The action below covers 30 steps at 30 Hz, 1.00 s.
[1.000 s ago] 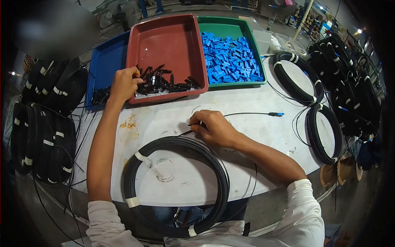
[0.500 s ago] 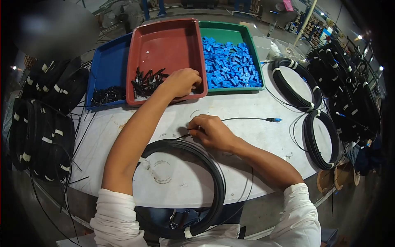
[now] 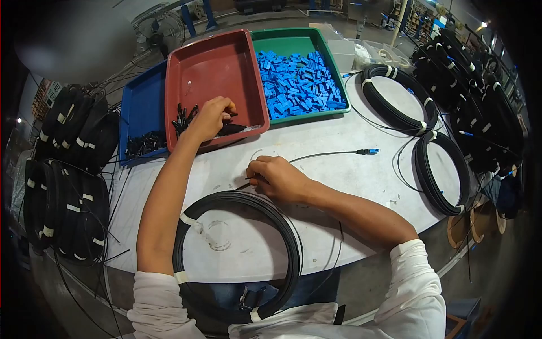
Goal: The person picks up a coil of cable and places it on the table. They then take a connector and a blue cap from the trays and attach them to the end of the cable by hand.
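My left hand [image 3: 213, 118] reaches into the red tray [image 3: 214, 56], over its small black parts [image 3: 183, 120]; its fingers are bent together, and what they hold is too small to name. On the white table, my right hand [image 3: 276, 178] pinches the thin black cable [image 3: 322, 154], whose end bears a blue-tipped connector [image 3: 368, 151]. A large black cable coil [image 3: 291, 243] with white ties lies in front of me, partly over the table's front edge.
A green tray [image 3: 340, 85] holds many blue pieces [image 3: 299, 82]. The blue tray [image 3: 142, 93] at the left holds black parts. Two tied coils [image 3: 395, 121] [image 3: 440, 198] lie at the right. Stacked coils [image 3: 65, 209] flank the table.
My left hand has moved a little left within the red tray, off its right front corner. The whole view has shifted slightly. My right hand keeps its pinch on the cable.
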Tool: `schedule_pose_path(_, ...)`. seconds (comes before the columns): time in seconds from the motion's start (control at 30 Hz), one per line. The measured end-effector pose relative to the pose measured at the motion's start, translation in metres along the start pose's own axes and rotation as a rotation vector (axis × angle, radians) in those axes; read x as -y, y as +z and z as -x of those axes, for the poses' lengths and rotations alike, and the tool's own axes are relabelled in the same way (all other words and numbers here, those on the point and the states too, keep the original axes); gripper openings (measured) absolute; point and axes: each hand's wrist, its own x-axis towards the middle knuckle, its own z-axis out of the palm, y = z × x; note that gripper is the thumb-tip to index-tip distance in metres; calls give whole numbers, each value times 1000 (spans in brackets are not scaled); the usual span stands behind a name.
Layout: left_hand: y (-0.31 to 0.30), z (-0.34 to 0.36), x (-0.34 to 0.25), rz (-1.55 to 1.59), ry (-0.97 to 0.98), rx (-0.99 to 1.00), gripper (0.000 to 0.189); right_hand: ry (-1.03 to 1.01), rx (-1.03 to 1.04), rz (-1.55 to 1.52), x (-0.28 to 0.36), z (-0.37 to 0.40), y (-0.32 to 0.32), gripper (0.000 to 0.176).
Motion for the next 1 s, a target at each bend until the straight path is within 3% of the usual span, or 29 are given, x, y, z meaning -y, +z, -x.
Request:
schedule_pose_path(0.03,-1,3,-2,175,-82,-57,22,-1,-3,2,-1,0,0,11)
schedule_pose_path(0.1,-6,13,-13,110,-22,-120,23,-3,-7,5,-2,1,1,11)
schedule_pose_path(0.17,-13,23,-32,326,-96,-159,25,-7,-38,-34,-3,1,-1,11)
schedule_pose_path(0.33,-14,56,-42,662,-24,-169,40,67,-153,-100,4,-4,-13,11)
schedule_pose_path(0.4,-16,75,-61,694,-36,-191,40,188,-209,-194,13,-6,-21,11)
schedule_pose_path(0.63,-10,122,-82,770,-5,-240,41,130,-191,-443,24,-5,-25,13)
schedule_pose_path(0.77,-5,129,-82,742,-29,-213,37,56,-217,-625,35,-6,-27,26)
schedule_pose_path(1.0,3,129,-77,733,39,-206,34,64,-175,-654,32,-5,-26,33)
